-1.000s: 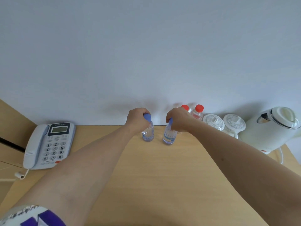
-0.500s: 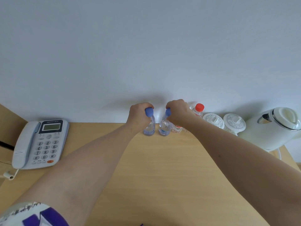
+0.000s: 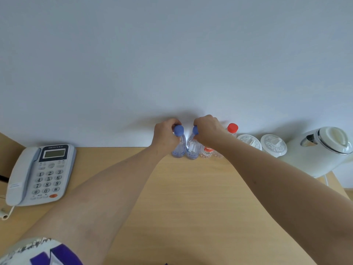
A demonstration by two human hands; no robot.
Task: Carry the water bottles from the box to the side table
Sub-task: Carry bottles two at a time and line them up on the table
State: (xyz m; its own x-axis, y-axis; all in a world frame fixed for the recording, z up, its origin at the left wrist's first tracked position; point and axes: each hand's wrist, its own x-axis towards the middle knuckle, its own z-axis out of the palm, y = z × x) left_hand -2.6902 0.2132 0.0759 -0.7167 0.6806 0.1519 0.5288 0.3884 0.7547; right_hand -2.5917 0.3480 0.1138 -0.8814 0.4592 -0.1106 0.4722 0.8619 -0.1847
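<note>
1. The left hand has its grip curled round the neck of the left blue-capped bottle, just under the cap.
2. The right hand has its grip wrapped round the neck of the right blue-capped bottle in the same way.
3. Both blue-capped bottles stand upright at the far edge of the worktop, close against the wall, with their bases on the wood and their sides touching or very nearly so.
4. Just to the right of them a red-capped bottle stands at the same far edge; the red-labelled base of another clear bottle shows under the right wrist, and its top is hidden by the hand.
5. Further right along the far edge sit two white patterned lidded cups, side by side.
6. A white kettle stands at the far right corner.
7. A grey telephone lies at the left edge of the worktop, handset in its cradle.
8. A patterned white and purple sleeve shows at the near left corner.
</note>
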